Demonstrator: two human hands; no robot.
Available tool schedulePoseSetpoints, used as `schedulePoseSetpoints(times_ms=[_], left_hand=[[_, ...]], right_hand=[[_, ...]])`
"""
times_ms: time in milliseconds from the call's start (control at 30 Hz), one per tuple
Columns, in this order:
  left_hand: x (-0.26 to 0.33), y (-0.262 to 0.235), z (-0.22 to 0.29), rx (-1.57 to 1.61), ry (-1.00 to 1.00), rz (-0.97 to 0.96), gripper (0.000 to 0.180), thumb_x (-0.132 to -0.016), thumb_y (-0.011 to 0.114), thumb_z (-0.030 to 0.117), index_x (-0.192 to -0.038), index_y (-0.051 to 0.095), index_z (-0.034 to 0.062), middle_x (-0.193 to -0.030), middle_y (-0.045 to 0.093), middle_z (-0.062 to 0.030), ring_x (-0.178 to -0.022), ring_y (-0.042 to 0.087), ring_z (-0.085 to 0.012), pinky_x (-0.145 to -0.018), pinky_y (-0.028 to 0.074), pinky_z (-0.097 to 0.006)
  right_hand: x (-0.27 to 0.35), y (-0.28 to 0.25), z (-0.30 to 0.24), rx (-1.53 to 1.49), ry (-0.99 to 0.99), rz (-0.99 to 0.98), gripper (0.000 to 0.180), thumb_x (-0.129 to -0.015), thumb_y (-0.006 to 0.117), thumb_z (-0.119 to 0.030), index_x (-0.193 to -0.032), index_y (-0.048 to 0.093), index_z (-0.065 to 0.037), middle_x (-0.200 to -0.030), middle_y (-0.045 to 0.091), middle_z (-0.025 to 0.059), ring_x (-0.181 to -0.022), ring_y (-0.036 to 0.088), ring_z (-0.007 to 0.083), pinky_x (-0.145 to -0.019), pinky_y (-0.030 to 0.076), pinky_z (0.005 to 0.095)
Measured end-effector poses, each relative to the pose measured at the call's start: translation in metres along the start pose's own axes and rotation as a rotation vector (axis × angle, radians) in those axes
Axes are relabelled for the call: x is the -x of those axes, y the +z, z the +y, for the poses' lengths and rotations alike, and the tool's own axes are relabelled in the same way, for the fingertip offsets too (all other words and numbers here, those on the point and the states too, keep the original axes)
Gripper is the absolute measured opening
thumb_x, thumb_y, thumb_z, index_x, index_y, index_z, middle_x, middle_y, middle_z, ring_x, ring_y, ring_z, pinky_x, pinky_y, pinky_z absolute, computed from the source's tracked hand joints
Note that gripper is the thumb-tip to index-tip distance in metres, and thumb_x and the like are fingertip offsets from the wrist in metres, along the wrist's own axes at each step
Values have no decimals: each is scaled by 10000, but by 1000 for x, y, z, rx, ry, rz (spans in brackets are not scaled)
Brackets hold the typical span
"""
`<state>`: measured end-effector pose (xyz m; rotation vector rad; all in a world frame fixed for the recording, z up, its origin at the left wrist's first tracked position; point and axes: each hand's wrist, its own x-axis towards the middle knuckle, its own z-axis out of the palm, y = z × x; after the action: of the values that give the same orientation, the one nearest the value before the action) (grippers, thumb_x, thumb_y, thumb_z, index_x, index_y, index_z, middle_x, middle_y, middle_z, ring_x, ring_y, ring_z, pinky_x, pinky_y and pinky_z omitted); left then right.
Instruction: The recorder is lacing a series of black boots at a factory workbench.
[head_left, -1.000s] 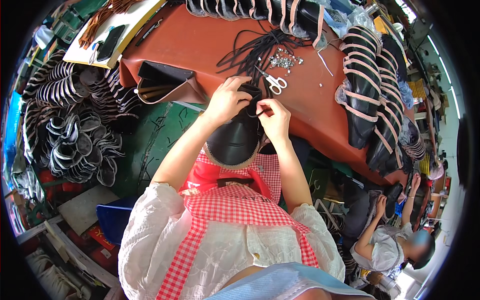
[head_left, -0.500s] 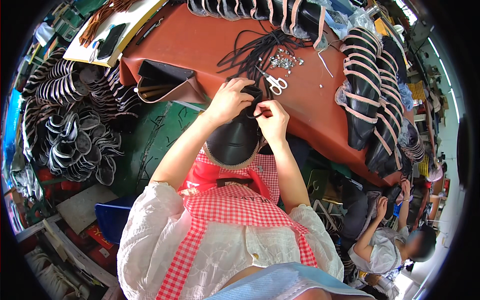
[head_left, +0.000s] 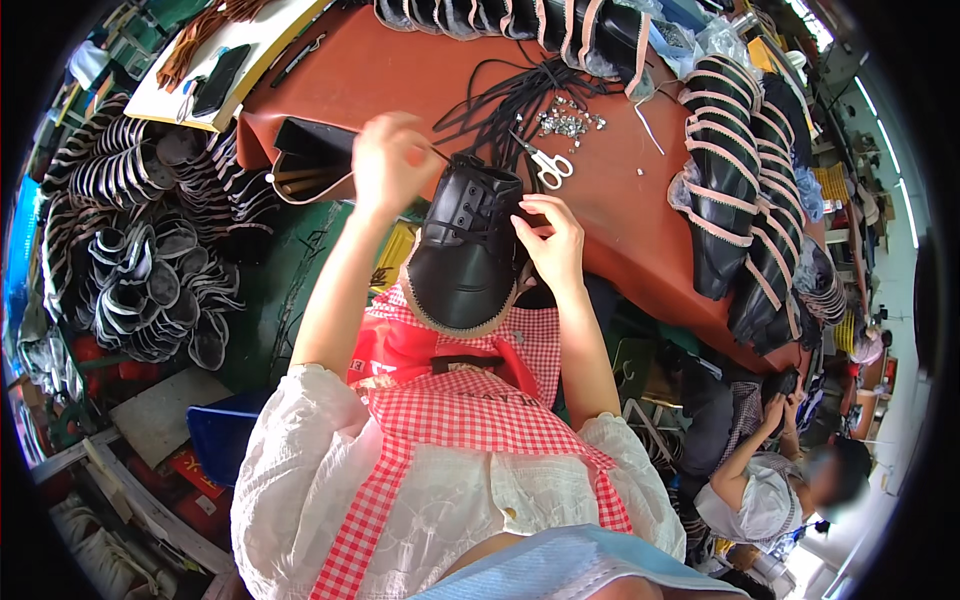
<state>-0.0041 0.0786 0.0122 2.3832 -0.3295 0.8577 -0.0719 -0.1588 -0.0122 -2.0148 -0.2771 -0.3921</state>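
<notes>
A black lace-up shoe upper (head_left: 465,285) with a toothed pale edge lies against my apron, its toe toward me and its eyelets facing up. My left hand (head_left: 390,165) is off to the left of the collar, blurred, with fingers curled. A short dark shoelace strand (head_left: 438,152) runs from the top of the upper to its fingers. My right hand (head_left: 555,240) is at the right edge of the upper, thumb and forefinger apart, with nothing visible between them. Black laces (head_left: 500,110) lie heaped just beyond on the table.
White-handled scissors (head_left: 553,170) and small metal pieces (head_left: 572,118) lie on the reddish-brown table (head_left: 370,80). Rows of black uppers (head_left: 722,180) line its right side and far edge. A dark box-like case (head_left: 310,150) is at left. Another person (head_left: 750,490) works at lower right.
My left hand has moved from the collar leftward and up, uncovering the eyelets. The right hand's fingers have parted from a pinch on the lace. The case at left appears shifted.
</notes>
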Motion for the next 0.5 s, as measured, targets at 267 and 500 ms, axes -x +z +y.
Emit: schedulePoseSetpoints(times_ms=[267, 500], left_hand=[[37, -6, 1, 52, -233, -448, 325, -703, 633, 111, -1022, 573, 98, -953, 577, -121, -885, 599, -333, -739, 493, -421], [70, 4, 17, 219, -39, -584, 219, -734, 589, 49, -949, 551, 65, -880, 569, -124, -808, 603, -329, -697, 497, -400]], right_hand=[[2, 2, -15, -22, -20, 35, 181, -762, 691, -21, -938, 647, -31, -985, 639, 79, -825, 641, 165, -612, 543, 248], [-5, 20, -43, 50, -64, -145, 136, -759, 686, -60, -892, 660, -54, -842, 638, 84, -749, 626, 208, -617, 508, 291]])
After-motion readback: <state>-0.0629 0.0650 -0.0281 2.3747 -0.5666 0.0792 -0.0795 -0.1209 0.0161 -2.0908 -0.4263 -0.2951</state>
